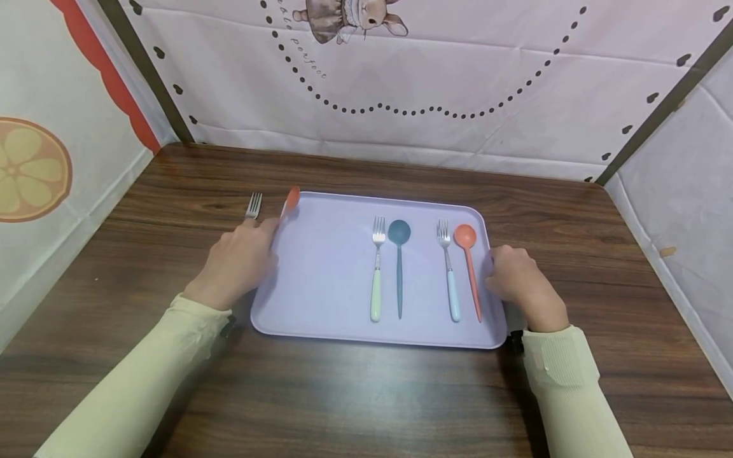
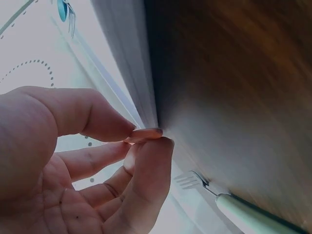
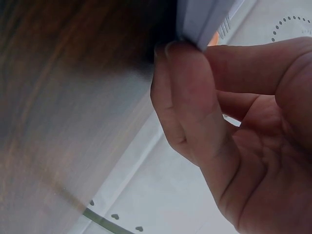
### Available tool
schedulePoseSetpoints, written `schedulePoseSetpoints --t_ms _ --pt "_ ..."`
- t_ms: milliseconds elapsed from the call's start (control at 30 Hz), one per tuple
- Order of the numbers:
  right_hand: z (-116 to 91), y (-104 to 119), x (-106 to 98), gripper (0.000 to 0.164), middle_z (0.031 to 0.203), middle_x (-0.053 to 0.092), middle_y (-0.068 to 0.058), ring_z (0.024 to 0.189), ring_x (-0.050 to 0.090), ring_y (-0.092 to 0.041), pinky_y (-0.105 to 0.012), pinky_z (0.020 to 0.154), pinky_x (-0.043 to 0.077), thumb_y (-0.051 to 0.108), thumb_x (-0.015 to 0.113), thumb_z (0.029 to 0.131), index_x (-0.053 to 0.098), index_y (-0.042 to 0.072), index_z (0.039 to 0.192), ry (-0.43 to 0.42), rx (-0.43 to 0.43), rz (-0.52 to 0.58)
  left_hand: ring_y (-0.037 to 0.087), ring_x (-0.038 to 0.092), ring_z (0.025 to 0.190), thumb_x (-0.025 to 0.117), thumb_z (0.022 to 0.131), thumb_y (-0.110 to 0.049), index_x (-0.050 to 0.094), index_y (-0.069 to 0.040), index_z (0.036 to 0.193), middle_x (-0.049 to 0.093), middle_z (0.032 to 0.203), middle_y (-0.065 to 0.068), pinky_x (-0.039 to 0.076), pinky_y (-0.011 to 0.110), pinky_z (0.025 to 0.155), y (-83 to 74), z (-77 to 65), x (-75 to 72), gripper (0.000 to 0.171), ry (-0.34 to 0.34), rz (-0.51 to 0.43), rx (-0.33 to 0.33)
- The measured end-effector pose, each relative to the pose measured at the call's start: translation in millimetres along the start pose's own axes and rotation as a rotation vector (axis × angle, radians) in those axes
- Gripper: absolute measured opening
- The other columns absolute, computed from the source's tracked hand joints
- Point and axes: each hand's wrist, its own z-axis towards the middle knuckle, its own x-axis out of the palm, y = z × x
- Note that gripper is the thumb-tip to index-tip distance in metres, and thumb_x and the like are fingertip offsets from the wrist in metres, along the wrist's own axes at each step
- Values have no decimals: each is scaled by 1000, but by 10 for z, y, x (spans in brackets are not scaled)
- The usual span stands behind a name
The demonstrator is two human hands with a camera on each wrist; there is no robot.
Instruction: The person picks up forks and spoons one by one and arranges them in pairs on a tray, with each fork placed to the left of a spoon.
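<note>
In the left wrist view, my left hand (image 1: 240, 262) pinches an orange spoon (image 1: 293, 198) between thumb and finger. The spoon's bowl shows past the fingers in the head view, over the upper left corner of a pale lilac tray (image 1: 326, 267); most of its handle is hidden. Beside that hand, a fork (image 1: 254, 205) with a pale green handle lies on the table. At the tray's right edge, my right hand (image 1: 523, 280) grips the rim, thumb above and fingers curled outside. Nearest to it on the tray is another orange spoon (image 1: 473, 273).
Also on the tray are a fork with a light blue handle (image 1: 450, 283), a teal spoon (image 1: 399, 273) and a fork with a green handle (image 1: 376, 286). The brown wooden table (image 1: 343, 401) meets printed white cloth (image 1: 435, 76) at the back and both sides.
</note>
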Motion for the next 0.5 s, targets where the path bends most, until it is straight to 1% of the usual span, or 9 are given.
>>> schedulePoseSetpoints --t_ms 100,267,500 --pt "-3 1 0 24 79 57 -21 66 52 -30 -40 54 48 3 55 77 57 -10 98 2 3 3 41 52 62 55 75 -6 51 -2 121 52 84 24 44 54 47 -19 -6 -9 46 -2 -3 14" --pt "-1 0 3 25 79 57 -21 66 53 -30 -40 54 49 3 56 77 57 -10 98 6 4 5 40 52 60 56 74 -7 53 -1 117 51 81 23 43 53 46 -36 -10 -5 43 -8 -6 24" --pt "-3 -12 -6 18 72 56 -18 64 51 -29 -40 53 46 1 54 73 58 -7 89 -13 -34 9 40 53 66 57 74 -9 52 -3 123 55 84 22 44 54 50 -56 0 32 49 10 5 18"
